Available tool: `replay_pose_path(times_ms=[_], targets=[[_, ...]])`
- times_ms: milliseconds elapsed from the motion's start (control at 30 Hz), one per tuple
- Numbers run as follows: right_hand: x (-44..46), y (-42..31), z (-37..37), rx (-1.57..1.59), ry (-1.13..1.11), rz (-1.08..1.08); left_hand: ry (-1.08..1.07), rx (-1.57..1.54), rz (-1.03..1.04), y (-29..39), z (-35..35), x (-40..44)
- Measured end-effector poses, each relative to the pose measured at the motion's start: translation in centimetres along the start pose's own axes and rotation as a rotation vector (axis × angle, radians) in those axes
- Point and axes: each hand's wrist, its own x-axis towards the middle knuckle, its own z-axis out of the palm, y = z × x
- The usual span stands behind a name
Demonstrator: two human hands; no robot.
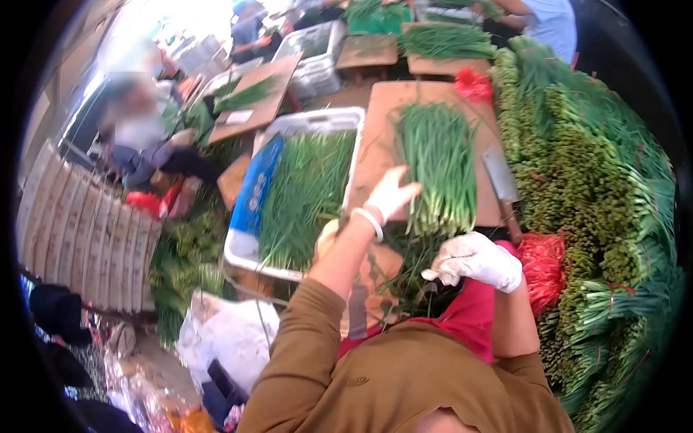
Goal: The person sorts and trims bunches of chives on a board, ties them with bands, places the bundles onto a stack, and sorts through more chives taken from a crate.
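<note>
A loose bundle of green stalks (440,159) lies on the wooden board (372,144), pale root ends toward me. My left hand (391,195), in a white glove, is at the bundle's left edge with fingers apart and nothing in it. My right hand (476,263), also gloved in white, is curled below the root ends, over my lap; what its fingers hold, if anything, is too small to name. Right of the bundle lies a cleaver (500,175) with its handle toward me. Left of the board, a white crate (359,119) holds more green stalks and a blue packet (258,184).
Tied bundles (577,180) are piled high along the right. Red plastic ties lie at the board's far corner (473,84) and beside my right hand (543,270). A seated person (144,144) is at the left; others work at the back. A white sack (227,339) lies lower left.
</note>
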Motion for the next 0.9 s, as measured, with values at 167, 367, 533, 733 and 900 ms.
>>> replay_pose_path(times_ms=[167, 367, 533, 733, 900], targets=[[1.1, 8.9, -0.6, -0.201, 0.263, 0.228, 0.205, 0.029, -0.221, -6.8, -13.8, -2.4], [0.9, 23.2, -2.1, 0.030, 0.355, 0.329, 0.268, 0.531, -0.509, -23.8, -26.2, -12.7], [1.8, 23.1, -0.2, -0.323, 0.326, 0.479, -0.022, 0.656, -0.870, -25.6, -25.0, -18.4], [2.6, 26.0, -0.9, -0.586, 0.249, 0.504, -0.321, 1.088, -0.944, -26.0, -20.4, -19.9], [2.7, 22.5, 0.2, -0.706, 0.239, 0.426, 0.162, 0.649, -0.772, -32.0, -22.8, -22.6]])
